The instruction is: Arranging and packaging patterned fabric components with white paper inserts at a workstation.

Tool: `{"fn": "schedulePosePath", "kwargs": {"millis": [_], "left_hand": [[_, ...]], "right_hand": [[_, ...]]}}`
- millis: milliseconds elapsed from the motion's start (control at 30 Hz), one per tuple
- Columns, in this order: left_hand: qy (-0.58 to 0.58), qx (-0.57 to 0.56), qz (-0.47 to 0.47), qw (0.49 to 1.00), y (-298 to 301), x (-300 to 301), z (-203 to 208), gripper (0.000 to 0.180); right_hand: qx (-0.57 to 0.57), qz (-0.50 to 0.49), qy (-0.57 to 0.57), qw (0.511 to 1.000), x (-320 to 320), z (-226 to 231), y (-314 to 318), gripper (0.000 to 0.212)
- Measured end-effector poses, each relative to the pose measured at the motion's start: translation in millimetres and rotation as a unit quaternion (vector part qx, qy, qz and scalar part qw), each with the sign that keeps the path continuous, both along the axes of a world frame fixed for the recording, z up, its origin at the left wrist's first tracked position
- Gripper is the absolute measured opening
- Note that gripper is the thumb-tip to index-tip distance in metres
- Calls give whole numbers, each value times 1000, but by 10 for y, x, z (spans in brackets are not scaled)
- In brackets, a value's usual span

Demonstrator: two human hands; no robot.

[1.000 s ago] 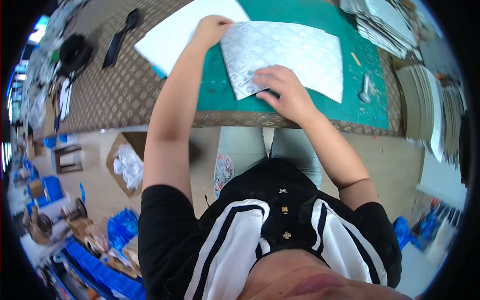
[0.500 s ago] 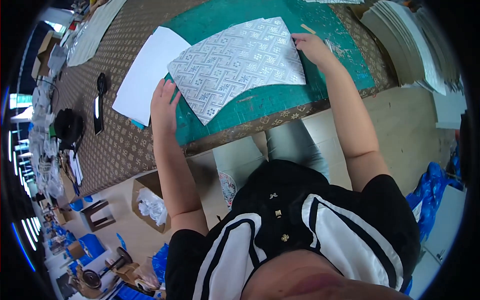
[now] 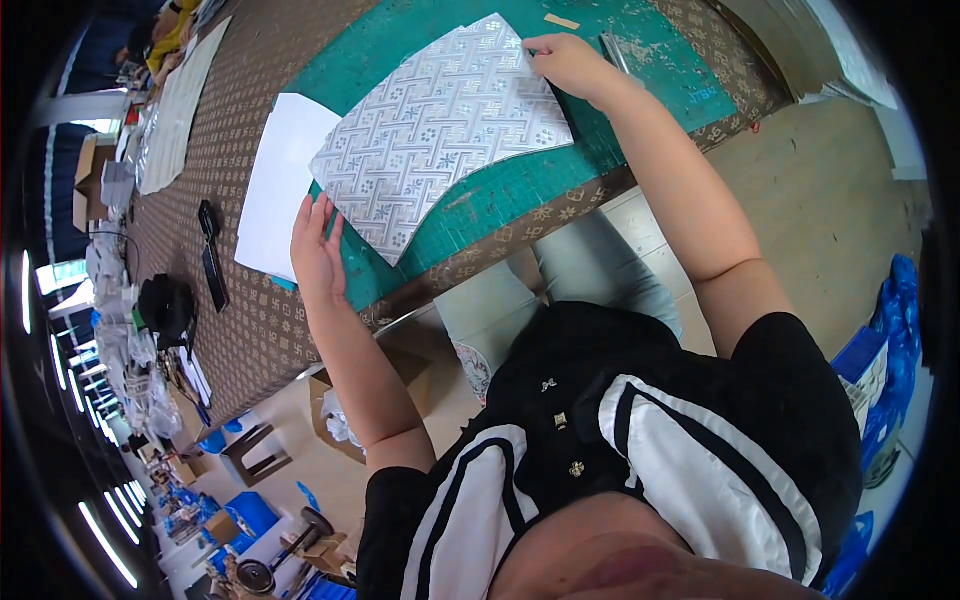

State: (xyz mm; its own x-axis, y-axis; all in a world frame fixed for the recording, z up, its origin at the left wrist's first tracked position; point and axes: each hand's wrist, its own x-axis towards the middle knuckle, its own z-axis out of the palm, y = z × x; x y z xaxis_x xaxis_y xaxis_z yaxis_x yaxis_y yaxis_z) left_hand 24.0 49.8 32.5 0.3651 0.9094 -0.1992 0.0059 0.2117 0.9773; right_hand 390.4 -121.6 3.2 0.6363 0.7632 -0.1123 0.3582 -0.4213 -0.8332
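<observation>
A curved, fan-shaped panel (image 3: pixel 440 130) with a silver-grey geometric and floral pattern lies on a green cutting mat (image 3: pixel 480 203). My right hand (image 3: pixel 575 68) is at its upper right edge, thumb and index finger closed on the rim. At the panel's lower left edge is my left hand (image 3: pixel 318 250), fingers stretched out and slightly apart, with nothing in them. Whether its fingertips touch the panel I cannot tell. White paper sheets (image 3: pixel 280 190) lie left of the panel, partly on the mat, beside my left hand.
The brown patterned tabletop (image 3: pixel 190 250) holds a long black object (image 3: pixel 212 255) and a black bundle (image 3: pixel 165 305) at left. A tan strip (image 3: pixel 562 21) and a metal tool (image 3: pixel 615 52) lie beyond my right hand. Stacked pale sheets (image 3: pixel 840 45) stand far right. A cardboard box (image 3: pixel 400 385) sits below the table.
The whole view has turned and shifted, so the table things appear moved together. Both hands keep about the same places at the panel's edges.
</observation>
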Motion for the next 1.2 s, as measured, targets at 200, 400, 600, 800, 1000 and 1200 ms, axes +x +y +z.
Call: {"fn": "schedulePosePath", "kwargs": {"millis": [200,400,600,800,1000,1200], "left_hand": [[-2,0,1,1000,34,-39,-33,64],[-2,3,4,1000,13,-23,-27,64],[6,-2,5,1000,27,9,10,65],[157,204,-42,965,168,412,174,67],[230,383,-263,855,180,1744,243,58],[255,464,-311,789,319,2772,-90,49]], "right_hand": [[7,-6,-51,999,13,-120,32,47],[-7,0,-52,999,23,-111,67,43],[95,-44,-154,982,-102,-145,-201,49],[239,117,-194,944,-478,12,-852,38],[245,109,-242,933,-581,-206,-1038,32],[254,94,-242,932,-629,-154,-995,25]]}}
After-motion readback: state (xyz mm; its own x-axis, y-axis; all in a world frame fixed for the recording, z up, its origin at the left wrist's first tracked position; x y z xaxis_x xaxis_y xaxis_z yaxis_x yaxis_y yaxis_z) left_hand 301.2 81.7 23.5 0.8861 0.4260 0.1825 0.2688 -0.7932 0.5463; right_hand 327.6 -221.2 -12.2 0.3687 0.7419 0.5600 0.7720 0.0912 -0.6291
